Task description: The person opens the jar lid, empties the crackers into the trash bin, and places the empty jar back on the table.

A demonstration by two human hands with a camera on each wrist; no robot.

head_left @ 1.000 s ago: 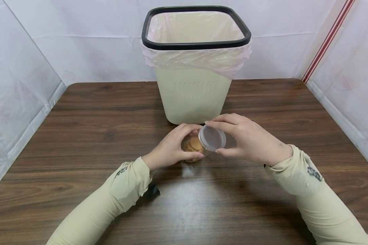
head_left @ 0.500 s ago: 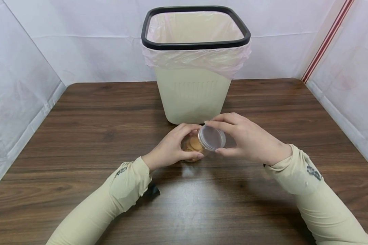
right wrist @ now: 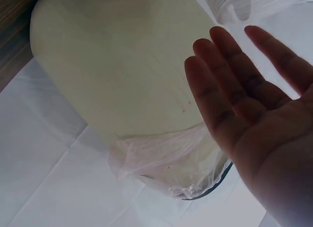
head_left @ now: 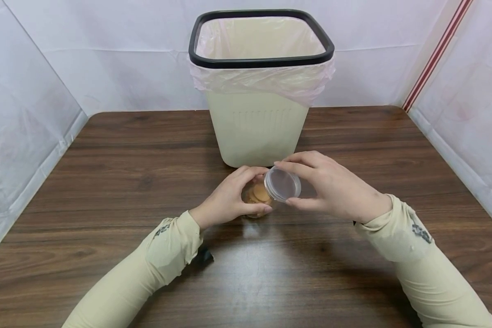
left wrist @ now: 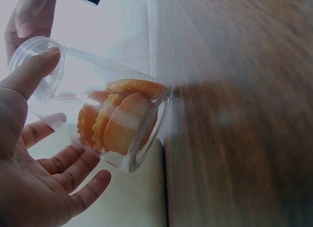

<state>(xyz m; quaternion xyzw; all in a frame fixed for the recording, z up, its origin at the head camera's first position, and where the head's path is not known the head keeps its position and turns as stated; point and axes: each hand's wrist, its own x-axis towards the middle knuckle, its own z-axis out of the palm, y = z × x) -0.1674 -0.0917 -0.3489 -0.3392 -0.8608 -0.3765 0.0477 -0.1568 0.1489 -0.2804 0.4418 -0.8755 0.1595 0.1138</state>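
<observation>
The left hand (head_left: 226,198) curls its fingers round a tilted jar (left wrist: 93,65) on the table (head_left: 246,282), cookies (left wrist: 124,122) inside. The right hand (head_left: 334,187) pinches the lid (head_left: 284,184) between thumb and fingers; it seems on, any opening not yet done.

Seeing a pale cream bin (head_left: 258,136) standing upright on a dark brown wood-grain table (head_left: 127,182), toward its back edge. Noting a black rim (head_left: 262,62) circling the bin's mouth, and a thin pinkish liner (head_left: 262,78) lining the inside and hanging out below the rim, drooping lower at the right. Making out a row of short vertical grooves (head_left: 262,117) marking the front. Finding creased white sheets (head_left: 127,77) hanging behind the table and along both sides, with a red-striped band (head_left: 438,53) slanting down to the back right corner. Catching a pale glare (head_left: 250,273) spreading over the near middle.
</observation>
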